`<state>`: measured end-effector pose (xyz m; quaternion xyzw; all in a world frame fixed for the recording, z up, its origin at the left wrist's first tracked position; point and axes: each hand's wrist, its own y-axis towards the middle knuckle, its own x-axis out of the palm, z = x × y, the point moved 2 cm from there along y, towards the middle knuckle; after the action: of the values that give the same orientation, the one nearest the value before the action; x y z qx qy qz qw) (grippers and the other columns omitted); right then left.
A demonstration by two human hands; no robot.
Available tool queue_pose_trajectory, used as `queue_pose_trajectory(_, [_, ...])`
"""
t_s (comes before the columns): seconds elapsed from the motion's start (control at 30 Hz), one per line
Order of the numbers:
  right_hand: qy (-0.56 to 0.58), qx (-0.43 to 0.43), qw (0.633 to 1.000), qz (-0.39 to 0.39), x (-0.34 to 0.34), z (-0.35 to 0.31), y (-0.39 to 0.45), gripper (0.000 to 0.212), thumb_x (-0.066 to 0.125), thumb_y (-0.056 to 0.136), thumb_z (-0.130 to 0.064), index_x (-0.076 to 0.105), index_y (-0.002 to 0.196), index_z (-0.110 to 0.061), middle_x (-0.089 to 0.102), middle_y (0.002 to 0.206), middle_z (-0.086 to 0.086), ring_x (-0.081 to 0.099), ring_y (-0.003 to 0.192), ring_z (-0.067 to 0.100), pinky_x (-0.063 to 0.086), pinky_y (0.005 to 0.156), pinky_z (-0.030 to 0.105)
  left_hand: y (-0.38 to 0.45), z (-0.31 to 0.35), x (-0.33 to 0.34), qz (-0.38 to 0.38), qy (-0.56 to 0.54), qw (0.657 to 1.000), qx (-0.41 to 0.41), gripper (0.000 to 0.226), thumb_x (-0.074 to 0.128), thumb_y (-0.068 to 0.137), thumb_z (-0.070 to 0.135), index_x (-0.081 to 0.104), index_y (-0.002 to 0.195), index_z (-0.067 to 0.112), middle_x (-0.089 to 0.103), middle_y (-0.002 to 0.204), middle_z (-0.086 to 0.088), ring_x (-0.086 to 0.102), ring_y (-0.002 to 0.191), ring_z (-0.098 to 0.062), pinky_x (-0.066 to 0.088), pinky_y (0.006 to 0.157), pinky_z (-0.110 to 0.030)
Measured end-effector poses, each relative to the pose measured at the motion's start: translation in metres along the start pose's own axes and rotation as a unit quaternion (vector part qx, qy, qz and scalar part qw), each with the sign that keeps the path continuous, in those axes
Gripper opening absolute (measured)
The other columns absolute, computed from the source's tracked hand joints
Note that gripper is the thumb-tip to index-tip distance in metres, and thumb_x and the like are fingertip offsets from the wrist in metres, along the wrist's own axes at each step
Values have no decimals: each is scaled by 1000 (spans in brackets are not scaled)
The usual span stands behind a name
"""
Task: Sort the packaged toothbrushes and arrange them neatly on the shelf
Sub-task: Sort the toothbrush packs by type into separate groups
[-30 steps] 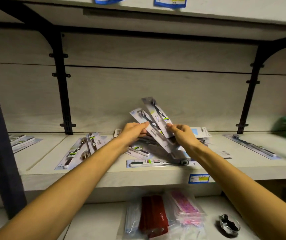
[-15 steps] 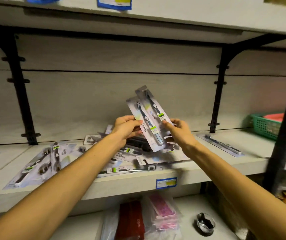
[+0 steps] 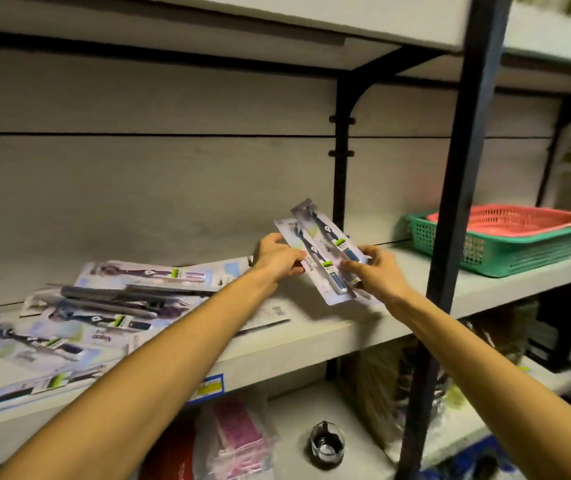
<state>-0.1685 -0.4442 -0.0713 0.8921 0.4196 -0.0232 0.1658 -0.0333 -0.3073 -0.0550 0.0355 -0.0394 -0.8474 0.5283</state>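
Note:
Two packaged toothbrushes (image 3: 322, 249) with dark blue handles and green labels are held up, fanned and tilted, above the shelf (image 3: 311, 341). My left hand (image 3: 278, 256) grips their left edge, and my right hand (image 3: 375, 270) pinches the lower right end. Several more toothbrush packs (image 3: 104, 310) lie scattered in a loose pile on the left part of the shelf. One pack (image 3: 34, 389) lies near the front edge at the far left.
A black upright post (image 3: 450, 209) stands just right of my hands. Behind it a green basket (image 3: 495, 254) holds a red basket (image 3: 516, 220). On the lower shelf sit red and pink packets (image 3: 239, 441) and a small glass jar (image 3: 327, 445).
The view has swung to the right. Both hands carried the two packs rightward, away from the pile, toward the post. The baskets have come fully into view.

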Motion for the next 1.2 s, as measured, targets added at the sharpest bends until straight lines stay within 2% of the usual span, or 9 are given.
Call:
queue_pose_trajectory(0.13, [-204, -57, 976, 52, -31, 33, 11, 27, 61, 97, -26, 61, 119, -10, 67, 103, 4, 64, 86, 22, 51, 65, 29, 12, -28, 39, -1, 248, 967, 61, 19, 69, 85, 10, 61, 102, 14, 70, 100, -11, 67, 90, -29, 58, 82, -45])
queue_pose_trajectory(0.27, [-339, -109, 934, 41, -41, 60, 17, 24, 57, 95, -41, 59, 82, -20, 65, 80, -2, 59, 69, 15, 39, 54, 24, 16, -48, 60, -69, 423, 900, 85, 27, 61, 89, 28, 67, 115, 26, 71, 118, -1, 65, 104, -27, 54, 90, -37])
queue_pose_trajectory(0.33, [-358, -72, 931, 26, -39, 64, 25, 26, 58, 89, -43, 65, 92, -19, 71, 90, 2, 62, 74, 16, 47, 61, 29, 20, -50, 65, -95, 468, 872, 108, 32, 59, 92, 27, 68, 122, 27, 67, 129, 0, 62, 114, -26, 52, 95, -38])
queue_pose_trajectory(0.43, [-356, -42, 934, -2, -36, 62, 35, 44, 62, 87, -37, 64, 123, -11, 67, 121, 10, 59, 94, 24, 49, 78, 34, 22, -46, 60, -73, 498, 851, 152, 31, 59, 92, 28, 66, 122, 26, 63, 133, -2, 58, 118, -27, 50, 95, -39])
queue_pose_trajectory(0.53, [-352, -107, 930, -2, -30, 48, 39, 48, 63, 89, -30, 59, 134, -12, 60, 135, 10, 57, 117, 28, 49, 97, 40, 26, -30, 35, -37, 547, 811, 203, 30, 57, 95, 34, 62, 123, 26, 59, 135, -3, 54, 123, -27, 45, 98, -39])
queue_pose_trajectory(0.77, [-318, -252, 903, -144, 51, -2, 54, 37, 62, 93, -20, 63, 130, -14, 63, 133, 5, 57, 120, 23, 43, 102, 33, 26, 13, -94, 41, 645, 749, 148, 36, 61, 87, 32, 67, 122, 28, 68, 128, -1, 61, 118, -27, 48, 92, -35])
queue_pose_trajectory(0.97, [-387, -214, 862, -248, 146, -15, 77, 59, 66, 89, -23, 48, 144, -12, 56, 142, 9, 51, 131, 29, 42, 107, 36, 0, 18, -197, 45, 675, 734, 56, 52, 63, 79, 51, 66, 127, 33, 66, 131, 6, 61, 120, -23, 49, 94, -34])
queue_pose_trajectory(1.1, [-444, -210, 830, -264, 175, -7, 89, 40, 67, 85, -31, 58, 123, -22, 62, 127, 7, 57, 118, 32, 49, 96, 37, -15, 17, -235, 40, 695, 715, 60, 58, 57, 79, 57, 63, 130, 31, 66, 132, 5, 60, 120, -21, 50, 95, -34])
queue_pose_trajectory(1.2, [-456, -220, 832, -228, 179, -3, 95, 58, 69, 85, -31, 51, 139, -21, 58, 135, 8, 54, 122, 31, 47, 100, 38, -13, 11, -247, 12, 688, 725, 43, 58, 62, 93, 47, 53, 143, 19, 57, 143, -5, 53, 129, -26, 45, 103, -38])
